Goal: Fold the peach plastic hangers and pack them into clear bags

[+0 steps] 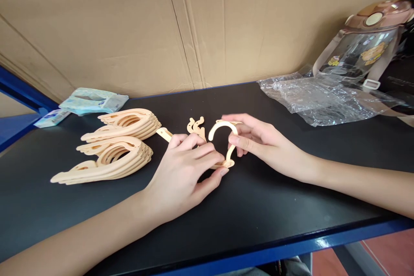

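Note:
A beige plastic hanger hook (pixel 223 123) stands upright between my hands, its curve opening to the left. My right hand (pixel 268 142) pinches it along its right side between thumb and fingers. Another thin beige piece (pixel 238 122) shows by the right fingertips; whether it is held is unclear. My left hand (pixel 186 170) is closed on a beige hanger arm (pixel 164 133), whose end sticks out past the knuckles. Left fingertips press near the hook's foot (pixel 228 163); the fingers hide most of the arm. Small loose hooks (pixel 196 126) lie just behind my left hand.
Two nested stacks of hanger arms, a rear stack (pixel 121 129) and a front stack (pixel 113 166), lie on the black tabletop (pixel 258 224) at left. Tissue packs (pixel 93 100) sit behind them. Clear plastic wrapping (pixel 323 99) and a strapped drink bottle (pixel 362 47) occupy the right rear.

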Demonstrator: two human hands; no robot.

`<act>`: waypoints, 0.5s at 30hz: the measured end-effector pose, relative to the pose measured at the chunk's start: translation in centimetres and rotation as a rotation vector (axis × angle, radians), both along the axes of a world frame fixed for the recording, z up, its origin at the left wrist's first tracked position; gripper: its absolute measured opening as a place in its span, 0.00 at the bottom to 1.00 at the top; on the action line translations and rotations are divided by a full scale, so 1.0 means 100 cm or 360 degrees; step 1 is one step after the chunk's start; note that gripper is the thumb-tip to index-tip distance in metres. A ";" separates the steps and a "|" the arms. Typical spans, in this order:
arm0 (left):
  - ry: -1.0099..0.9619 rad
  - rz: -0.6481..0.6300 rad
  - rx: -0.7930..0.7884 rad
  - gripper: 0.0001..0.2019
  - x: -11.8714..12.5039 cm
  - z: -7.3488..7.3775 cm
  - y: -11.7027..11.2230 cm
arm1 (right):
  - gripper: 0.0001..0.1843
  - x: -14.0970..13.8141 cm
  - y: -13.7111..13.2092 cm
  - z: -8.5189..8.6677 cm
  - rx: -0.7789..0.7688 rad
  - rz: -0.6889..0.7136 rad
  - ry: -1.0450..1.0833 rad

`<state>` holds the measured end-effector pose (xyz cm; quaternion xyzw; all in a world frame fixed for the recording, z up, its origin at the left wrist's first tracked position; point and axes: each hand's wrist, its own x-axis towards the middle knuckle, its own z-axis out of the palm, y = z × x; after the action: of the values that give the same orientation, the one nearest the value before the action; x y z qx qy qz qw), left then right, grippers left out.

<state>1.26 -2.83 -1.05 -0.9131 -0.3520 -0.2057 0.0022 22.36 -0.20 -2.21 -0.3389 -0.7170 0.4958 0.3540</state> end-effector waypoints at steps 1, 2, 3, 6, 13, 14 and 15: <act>0.0029 -0.0010 0.0052 0.06 0.000 0.000 -0.001 | 0.15 0.000 0.001 0.000 0.0032 0.0015 -0.0038; 0.0055 -0.0012 0.0093 0.06 0.001 -0.001 -0.002 | 0.13 0.000 0.001 0.000 0.0073 0.0026 -0.0084; 0.0074 -0.0007 0.0123 0.07 0.001 -0.001 -0.003 | 0.13 0.001 0.001 -0.001 0.0116 0.0025 -0.0129; 0.0105 0.0017 0.0167 0.07 0.002 -0.001 -0.004 | 0.14 0.002 0.001 0.000 0.0206 -0.0003 -0.0208; 0.0115 0.0034 0.0207 0.07 0.002 -0.003 -0.005 | 0.16 0.002 0.001 0.002 0.0347 -0.0063 -0.0272; 0.0116 0.0039 0.0217 0.07 0.002 -0.003 -0.005 | 0.16 0.002 0.001 0.002 0.0367 -0.0072 -0.0276; 0.0118 0.0042 0.0227 0.07 0.002 -0.003 -0.005 | 0.16 0.003 0.001 0.002 0.0388 -0.0081 -0.0281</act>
<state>1.44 -3.33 -1.34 -0.9129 -0.3482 -0.1963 0.0829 22.62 -0.07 -2.00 -0.3539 -0.7914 0.3641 0.3405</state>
